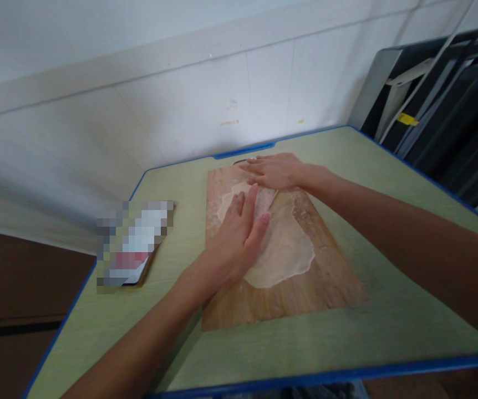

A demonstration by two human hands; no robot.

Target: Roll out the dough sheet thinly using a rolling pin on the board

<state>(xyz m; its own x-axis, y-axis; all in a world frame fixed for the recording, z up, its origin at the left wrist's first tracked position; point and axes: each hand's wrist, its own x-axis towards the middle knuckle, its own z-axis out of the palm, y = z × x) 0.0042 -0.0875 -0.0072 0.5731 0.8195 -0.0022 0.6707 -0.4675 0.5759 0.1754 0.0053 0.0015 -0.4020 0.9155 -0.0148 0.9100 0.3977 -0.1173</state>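
A thin, pale sheet of rolled-out dough [284, 244] with an uneven edge lies on a wooden cutting board [259, 307]. My left hand [239, 238] rests over the dough's left part, fingers stretched out and pointing away from me, thumb apart. At the far end of the board my right hand [276, 169] lies flat, palm down, its fingers reaching left across the dough's far edge. Between the two hands shows a whitish-pink floured patch; I cannot tell whether it is bare board or dough. Both hands cover part of the sheet.
The board lies on a light green table [172, 327] with a blue edge. Left of the board is a phone-like object [143, 238], blurred by pixelation. Behind the table stands a white wall [206, 105]. Dark folded panels or frames [451, 105] lean at the right.
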